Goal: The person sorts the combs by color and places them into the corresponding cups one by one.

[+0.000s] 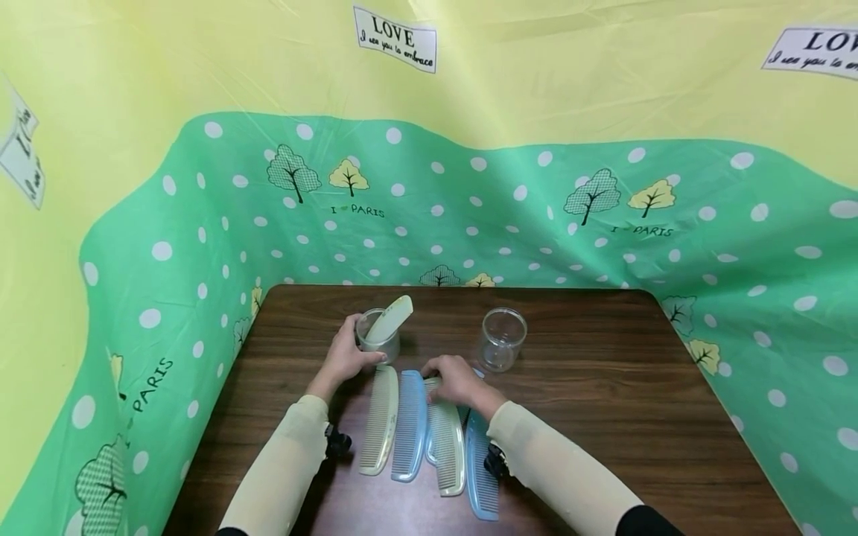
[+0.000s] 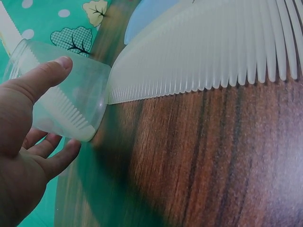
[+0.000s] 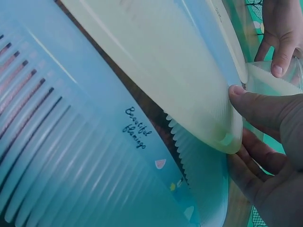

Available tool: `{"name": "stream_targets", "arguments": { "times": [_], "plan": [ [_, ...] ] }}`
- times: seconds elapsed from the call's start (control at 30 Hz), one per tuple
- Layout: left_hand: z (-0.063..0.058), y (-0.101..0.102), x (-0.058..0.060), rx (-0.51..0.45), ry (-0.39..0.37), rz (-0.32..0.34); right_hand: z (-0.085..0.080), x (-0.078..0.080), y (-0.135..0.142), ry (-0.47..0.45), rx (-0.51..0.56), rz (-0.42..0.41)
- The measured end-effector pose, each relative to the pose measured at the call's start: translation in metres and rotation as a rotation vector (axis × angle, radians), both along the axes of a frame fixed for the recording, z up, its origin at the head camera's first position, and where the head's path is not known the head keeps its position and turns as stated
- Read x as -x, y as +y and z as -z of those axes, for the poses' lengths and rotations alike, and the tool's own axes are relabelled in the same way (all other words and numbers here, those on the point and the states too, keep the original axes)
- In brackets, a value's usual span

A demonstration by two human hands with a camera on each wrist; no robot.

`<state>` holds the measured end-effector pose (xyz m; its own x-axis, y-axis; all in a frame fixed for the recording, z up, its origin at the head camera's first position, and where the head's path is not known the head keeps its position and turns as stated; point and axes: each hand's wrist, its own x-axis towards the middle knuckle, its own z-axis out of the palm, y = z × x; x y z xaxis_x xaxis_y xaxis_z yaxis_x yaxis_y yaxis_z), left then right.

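My left hand (image 1: pixel 344 357) holds a clear jar (image 1: pixel 390 350) at the table's back left, thumb on one side and fingers on the other. A pale yellow comb (image 1: pixel 394 316) leans inside that jar with its end above the rim. With my right hand (image 1: pixel 459 381) I pinch the far end of another pale yellow comb (image 1: pixel 449 450), thumb on top and fingers beneath, as the right wrist view shows. That comb overlaps blue combs. To its left lie a blue comb (image 1: pixel 409 428) and a pale yellow comb (image 1: pixel 380 423); a blue comb (image 1: pixel 481 470) lies to its right.
A second clear jar (image 1: pixel 503 342) stands upright behind and right of my right hand. The dark wooden table (image 1: pixel 603 387) extends to the right. A green and yellow printed cloth (image 1: pixel 436 201) hangs around its back and sides.
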<state>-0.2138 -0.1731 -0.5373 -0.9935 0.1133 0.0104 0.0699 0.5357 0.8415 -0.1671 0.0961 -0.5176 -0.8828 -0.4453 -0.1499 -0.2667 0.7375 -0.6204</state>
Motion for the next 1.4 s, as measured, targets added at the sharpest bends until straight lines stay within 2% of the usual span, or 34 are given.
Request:
{"name": "stream_targets", "arguments": {
  "times": [0.47,1.03,1.4],
  "plan": [
    [0.001,0.0,0.0,-0.01,-0.008,0.0,-0.011,0.005,0.003,-0.011,-0.046,-0.032],
    [-0.001,0.002,-0.005,-0.015,-0.001,0.003,-0.031,0.003,0.02,0.068,-0.052,-0.113],
    [-0.002,0.003,-0.006,-0.002,-0.002,0.003,-0.045,0.001,0.034,0.063,0.006,-0.126]
  ]
}}
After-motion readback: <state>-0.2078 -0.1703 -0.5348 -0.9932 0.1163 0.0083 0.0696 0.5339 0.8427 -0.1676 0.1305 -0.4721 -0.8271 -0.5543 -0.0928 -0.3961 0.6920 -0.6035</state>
